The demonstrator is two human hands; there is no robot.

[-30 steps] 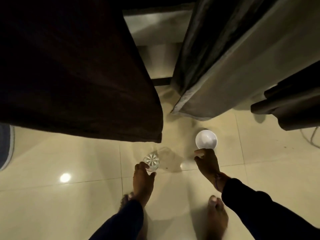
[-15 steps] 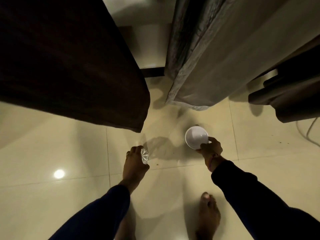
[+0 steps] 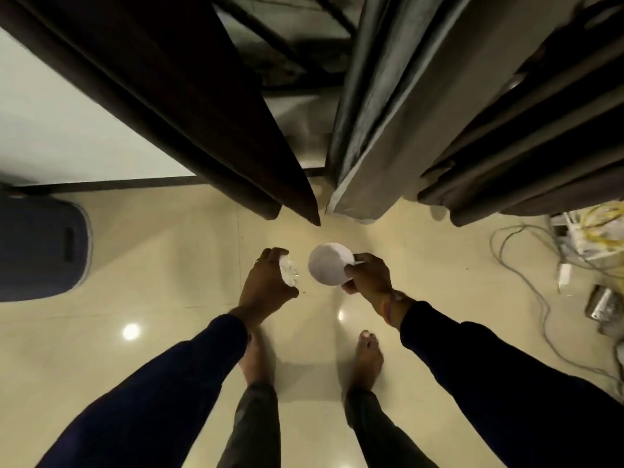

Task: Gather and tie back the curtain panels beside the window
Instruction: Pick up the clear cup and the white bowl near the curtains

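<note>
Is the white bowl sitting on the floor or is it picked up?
Picked up. The right hand grips the white bowl by its rim, tilted, above the floor.

Curtain panels [image 3: 189,106] cut off at top; glass [image 3: 289,275] mostly hidden.

The floor [image 3: 162,376] is glossy cream tile with thin grout lines and two bright light reflections. Two bare feet stand on it — left foot [image 3: 254,361], right foot [image 3: 366,361]. A dark rounded mat [image 3: 40,248] lies at the left edge; tangled cables [image 3: 537,298] sprawl at the right.
</note>
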